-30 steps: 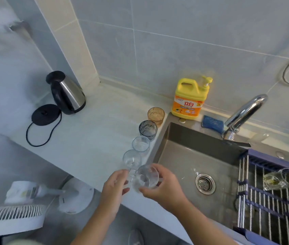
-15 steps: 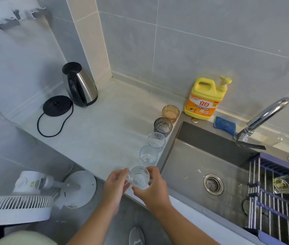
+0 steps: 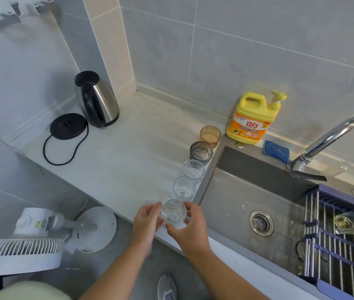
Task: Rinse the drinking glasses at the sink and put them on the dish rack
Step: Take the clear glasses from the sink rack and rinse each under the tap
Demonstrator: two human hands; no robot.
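While gripping clear glass (image 3: pixel 173 214) at counter's front edge (left hand (image 3: pixel 148 221) and right hand (image 3: pixel 188 230) both curled round its sides) | risked dropping it floorward through a loose handover | risked clipping next glass (image 3: pixel 183 188) in row | sink (image 3: pixel 247 191) and dish rack (image 3: pixel 333 234) beyond, not yet reached.

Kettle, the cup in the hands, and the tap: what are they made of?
Kettle: brushed metal body, probably stainless steel, with a soft grey sheen; lid and handle look like matte black plastic.
Clear glass, held by left hand and right hand: likely glass, see-through with bright glints, though clear plastic is possible.
Faucet: polished chrome-like metal with mirror highlights.
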